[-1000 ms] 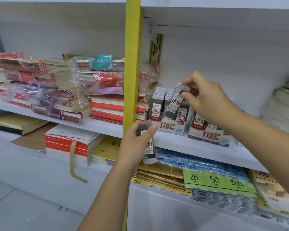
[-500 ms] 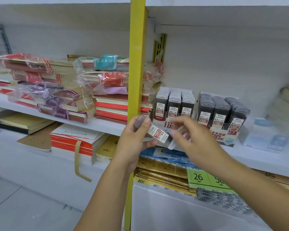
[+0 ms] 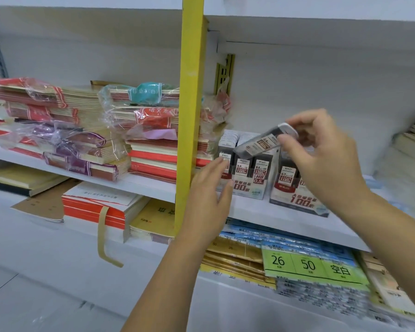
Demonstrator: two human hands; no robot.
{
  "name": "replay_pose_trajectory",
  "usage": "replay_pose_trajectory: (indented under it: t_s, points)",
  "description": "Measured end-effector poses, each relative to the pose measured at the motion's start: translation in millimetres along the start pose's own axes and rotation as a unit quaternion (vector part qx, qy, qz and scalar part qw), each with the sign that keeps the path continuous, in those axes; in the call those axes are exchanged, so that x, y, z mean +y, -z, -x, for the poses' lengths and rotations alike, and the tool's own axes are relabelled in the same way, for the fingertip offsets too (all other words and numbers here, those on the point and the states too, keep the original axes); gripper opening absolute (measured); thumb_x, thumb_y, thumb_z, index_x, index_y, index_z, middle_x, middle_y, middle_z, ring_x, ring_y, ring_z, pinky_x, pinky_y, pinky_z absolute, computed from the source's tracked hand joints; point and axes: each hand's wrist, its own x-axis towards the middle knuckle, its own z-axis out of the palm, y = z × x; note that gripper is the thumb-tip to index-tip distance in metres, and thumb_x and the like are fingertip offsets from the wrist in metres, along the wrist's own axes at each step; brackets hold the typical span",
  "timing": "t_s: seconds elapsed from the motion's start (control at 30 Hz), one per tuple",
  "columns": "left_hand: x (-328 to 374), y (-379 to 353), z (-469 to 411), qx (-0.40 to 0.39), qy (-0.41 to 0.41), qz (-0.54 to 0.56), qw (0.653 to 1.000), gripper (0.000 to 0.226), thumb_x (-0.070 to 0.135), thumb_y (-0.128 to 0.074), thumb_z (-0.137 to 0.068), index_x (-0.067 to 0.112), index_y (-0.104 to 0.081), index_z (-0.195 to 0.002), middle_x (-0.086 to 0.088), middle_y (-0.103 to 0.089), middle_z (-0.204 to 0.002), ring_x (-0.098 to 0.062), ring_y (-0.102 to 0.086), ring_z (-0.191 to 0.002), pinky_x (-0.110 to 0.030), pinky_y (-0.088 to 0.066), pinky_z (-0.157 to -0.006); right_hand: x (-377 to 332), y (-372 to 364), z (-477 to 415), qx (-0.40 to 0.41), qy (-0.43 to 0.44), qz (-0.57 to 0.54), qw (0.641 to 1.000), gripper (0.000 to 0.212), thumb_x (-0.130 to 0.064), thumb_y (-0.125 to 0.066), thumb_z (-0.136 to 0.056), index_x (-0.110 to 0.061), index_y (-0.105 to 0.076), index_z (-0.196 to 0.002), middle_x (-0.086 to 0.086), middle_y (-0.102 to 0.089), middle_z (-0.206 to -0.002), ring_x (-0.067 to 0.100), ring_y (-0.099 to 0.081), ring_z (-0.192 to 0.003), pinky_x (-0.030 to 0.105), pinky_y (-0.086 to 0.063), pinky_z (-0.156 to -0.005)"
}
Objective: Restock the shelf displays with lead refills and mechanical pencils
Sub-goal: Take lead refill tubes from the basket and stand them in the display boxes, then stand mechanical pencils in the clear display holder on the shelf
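Two display boxes of lead refill cases stand side by side on the white middle shelf (image 3: 261, 212): a 0.5 box (image 3: 243, 173) on the left and a 0.7 box (image 3: 295, 195) on the right. My right hand (image 3: 321, 152) pinches one clear lead refill case (image 3: 264, 142) by its white cap end, tilted above the 0.5 box. My left hand (image 3: 209, 200) holds nothing. Its fingers are straight and reach toward the front left of the 0.5 box, close to it or touching.
A yellow upright post (image 3: 189, 104) rises just left of my left hand. Stacks of wrapped notebooks (image 3: 82, 130) fill the shelf to the left. Below lie blue and gold packs with a green label card (image 3: 309, 264). More books sit at the far right (image 3: 412, 144).
The refill case passed from my left hand to my right, which lifted it up over the 0.5 box. My emptied left hand opened and moved toward that box.
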Motion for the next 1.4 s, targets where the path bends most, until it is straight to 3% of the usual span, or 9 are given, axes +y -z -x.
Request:
replay_pose_trajectory:
  t_s: [0.2, 0.6, 0.77, 0.93, 1.03, 1.1, 1.2, 1.3, 1.4]
  points:
    - [-14, -10, -2, -0.045, -0.029, -0.105, 0.993, 0.058, 0.028, -0.047, -0.105, 0.025, -0.024, -0.159, 0.014, -0.017, -0.166, 0.002, -0.004, -0.148, -0.004, 0.009, -0.108, -6, -8, -25, -0.055, 0.088, 0.081, 0.991, 0.014, -0.019, -0.063, -0.093, -0.016, -0.059, -0.106, -0.013, -0.058, -0.088, -0.006, -0.054, -0.073, 0.001, -0.042, -0.073]
    - [-17, -7, 6, -0.038, -0.019, -0.062, 0.997, 0.052, 0.024, -0.049, -0.104, 0.024, -0.036, -0.154, 0.010, -0.023, -0.165, -0.008, -0.027, -0.147, -0.021, -0.027, -0.113, 4, -48, -67, -0.177, 0.061, 0.100, 0.977, 0.011, -0.027, -0.064, -0.091, -0.026, -0.060, -0.101, -0.009, -0.065, -0.088, 0.008, -0.060, -0.082, 0.026, -0.049, -0.071]
    - [-19, -5, 8, -0.036, -0.011, -0.044, 0.998, 0.052, 0.022, -0.052, -0.102, 0.026, -0.038, -0.153, 0.010, -0.027, -0.163, -0.011, -0.034, -0.144, -0.028, -0.036, -0.116, 14, -68, -59, -0.231, 0.080, 0.193, 0.950, 0.026, -0.035, -0.066, -0.089, -0.026, -0.068, -0.113, -0.006, -0.054, -0.105, 0.016, -0.041, -0.105, 0.032, -0.036, -0.084]
    - [-20, -2, 18, -0.024, -0.017, -0.041, 0.999, 0.047, 0.015, -0.054, -0.101, 0.021, -0.049, -0.147, 0.005, -0.041, -0.156, -0.009, -0.036, -0.143, -0.009, -0.021, -0.111, 12, -59, -30, -0.172, 0.130, 0.244, 0.946, 0.037, -0.027, -0.054, -0.097, -0.028, -0.057, -0.134, 0.003, -0.051, -0.128, 0.024, -0.036, -0.120, 0.034, -0.030, -0.098]
    - [-19, 0, 39, 0.040, -0.071, -0.074, 0.994, 0.032, 0.007, -0.057, -0.095, 0.010, -0.065, -0.126, -0.005, -0.065, -0.125, -0.019, -0.055, -0.116, -0.017, -0.036, -0.100, 11, -38, 26, -0.075, 0.140, 0.114, 0.981, 0.028, -0.014, -0.053, -0.097, -0.011, -0.062, -0.124, 0.003, -0.060, -0.109, 0.017, -0.046, -0.102, 0.019, -0.033, -0.090]
    - [-25, -5, 65, 0.021, -0.096, -0.081, 0.992, 0.027, 0.007, -0.056, -0.091, 0.009, -0.068, -0.115, -0.005, -0.067, -0.105, -0.021, -0.059, -0.095, -0.023, -0.043, -0.087, 16, -26, 86, -0.094, 0.068, 0.010, 0.993, 0.024, -0.017, -0.051, -0.098, -0.016, -0.062, -0.119, -0.006, -0.061, -0.099, 0.008, -0.052, -0.089, 0.012, -0.038, -0.081]
    - [-50, -22, 127, -0.157, -0.041, -0.073, 0.984, 0.027, 0.009, -0.057, -0.092, 0.013, -0.066, -0.117, -0.002, -0.064, -0.108, -0.019, -0.060, -0.089, -0.035, -0.053, -0.081, 45, -21, 183, -0.198, -0.122, -0.059, 0.971, 0.020, -0.017, -0.056, -0.095, -0.022, -0.064, -0.114, -0.014, -0.061, -0.086, 0.005, -0.056, -0.075, 0.012, -0.041, -0.067]
    - [-90, -50, 201, -0.358, 0.076, -0.091, 0.926, 0.031, 0.016, -0.059, -0.097, 0.019, -0.061, -0.128, -0.001, -0.060, -0.125, -0.015, -0.061, -0.102, -0.030, -0.051, -0.086, 88, -31, 284, -0.342, -0.291, -0.036, 0.893, 0.018, -0.014, -0.056, -0.096, -0.018, -0.064, -0.112, -0.014, -0.061, -0.094, 0.000, -0.054, -0.073, 0.014, -0.039, -0.065]
    - [-127, -84, 266, -0.457, 0.221, -0.093, 0.857, 0.036, 0.017, -0.061, -0.097, 0.016, -0.059, -0.132, -0.007, -0.057, -0.128, -0.022, -0.059, -0.114, -0.026, -0.045, -0.094, 123, -51, 380, -0.442, -0.398, -0.009, 0.804, 0.023, -0.019, -0.058, -0.095, -0.014, -0.063, -0.117, -0.001, -0.064, -0.112, 0.009, -0.058, -0.093, 0.014, -0.041, -0.077]
